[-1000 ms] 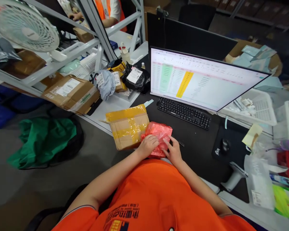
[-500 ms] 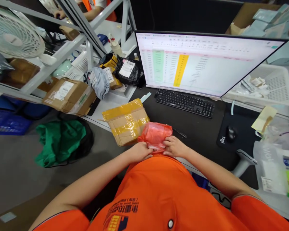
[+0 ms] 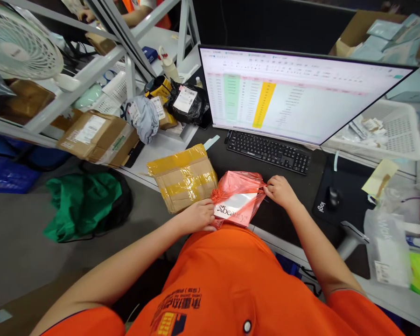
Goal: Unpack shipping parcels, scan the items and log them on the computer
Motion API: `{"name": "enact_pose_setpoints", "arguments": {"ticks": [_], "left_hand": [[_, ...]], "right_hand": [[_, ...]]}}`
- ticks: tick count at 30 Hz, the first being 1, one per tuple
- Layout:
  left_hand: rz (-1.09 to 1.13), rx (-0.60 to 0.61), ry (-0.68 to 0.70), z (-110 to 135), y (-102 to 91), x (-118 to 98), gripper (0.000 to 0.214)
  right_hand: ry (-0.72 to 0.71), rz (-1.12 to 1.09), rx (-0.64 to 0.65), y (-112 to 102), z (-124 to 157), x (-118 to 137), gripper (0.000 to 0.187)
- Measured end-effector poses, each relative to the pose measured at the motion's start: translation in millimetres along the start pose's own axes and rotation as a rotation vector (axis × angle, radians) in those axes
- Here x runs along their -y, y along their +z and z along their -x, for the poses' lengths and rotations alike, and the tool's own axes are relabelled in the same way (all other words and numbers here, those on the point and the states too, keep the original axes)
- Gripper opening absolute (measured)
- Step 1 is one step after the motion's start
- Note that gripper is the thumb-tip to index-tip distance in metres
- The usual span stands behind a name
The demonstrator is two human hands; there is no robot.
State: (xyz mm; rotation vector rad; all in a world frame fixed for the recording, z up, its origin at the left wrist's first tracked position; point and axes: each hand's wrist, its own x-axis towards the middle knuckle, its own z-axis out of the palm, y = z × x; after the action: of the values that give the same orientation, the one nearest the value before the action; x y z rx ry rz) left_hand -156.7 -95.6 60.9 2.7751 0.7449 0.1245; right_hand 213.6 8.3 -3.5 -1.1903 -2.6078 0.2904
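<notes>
Along the near edge of a black-topped desk, beside a taped cardboard box, a red plastic bag encloses a white-topped box. The left hand grips its left side; the right hand pinches its right end. Uneven pulling could tear the thin plastic or drop the contents lapward.

The left arm and right arm extend forward, the left hand curled inward and the right hand pinching.
</notes>
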Motion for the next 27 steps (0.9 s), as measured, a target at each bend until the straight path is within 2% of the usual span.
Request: {"name": "enact_pose_setpoints", "arguments": {"ticks": [3, 6, 7, 8, 9, 11, 13, 17, 20, 22, 23, 25, 27], "left_hand": [[-0.01, 0.015, -0.11, 1.0, 7.8, -2.7, 0.046], [-0.031, -0.053, -0.291, 2.8, 15.9, -7.2, 0.047], [-0.033, -0.084, -0.36, 2.8, 18.3, -9.2, 0.045], [-0.031, -0.111, -0.429, 2.4, 20.3, -11.4, 0.042], [-0.027, -0.135, -0.495, 1.3, 21.9, -13.8, 0.037], [-0.016, -0.179, -0.607, -2.8, 23.6, -18.6, 0.03], [0.003, -0.212, -0.675, -7.9, 23.2, -22.6, 0.024], [0.053, -0.232, -0.716, -12.6, 20.4, -27.6, 0.018], [0.096, -0.257, -0.755, -10.3, 22.9, -29.5, 0.018], [0.126, -0.292, -0.832, -9.8, 26.5, -29.3, 0.017], [0.148, -0.302, -0.875, -10.7, 28.1, -28.4, 0.023], [0.214, -0.303, -0.934, -15.0, 29.7, -24.7, 0.051], [0.281, -0.313, -0.933, -21.6, 27.8, -18.2, 0.078]], "right_hand": [[0.154, -0.073, -0.032, 8.2, -9.1, 10.7, 0.037], [0.282, -0.211, -0.232, 13.2, -14.0, 37.3, 0.024], [0.291, -0.242, -0.284, 14.5, -15.1, 48.3, 0.025], [0.278, -0.257, -0.303, 16.2, -16.6, 59.5, 0.035], [0.251, -0.255, -0.285, 18.7, -18.7, 70.5, 0.05], [0.188, -0.22, -0.172, 25.7, -26.4, 89.6, 0.074], [0.166, -0.188, -0.039, 33.7, -39.0, 101.2, 0.082], [0.293, -0.172, 0.131, 38.9, -71.1, 97.9, 0.077], [0.277, -0.251, 0.149, 31.6, -87.8, 87.0, 0.069], [0.224, -0.326, 0.118, 25.2, -91.8, 84.5, 0.054], [0.214, -0.35, 0.097, 22.2, -91.8, 85.2, 0.045], [0.204, -0.375, 0.059, 16.8, -89.7, 89.5, 0.032], [0.171, -0.417, 0.025, 12.2, -86.6, 94.6, 0.026]]}}
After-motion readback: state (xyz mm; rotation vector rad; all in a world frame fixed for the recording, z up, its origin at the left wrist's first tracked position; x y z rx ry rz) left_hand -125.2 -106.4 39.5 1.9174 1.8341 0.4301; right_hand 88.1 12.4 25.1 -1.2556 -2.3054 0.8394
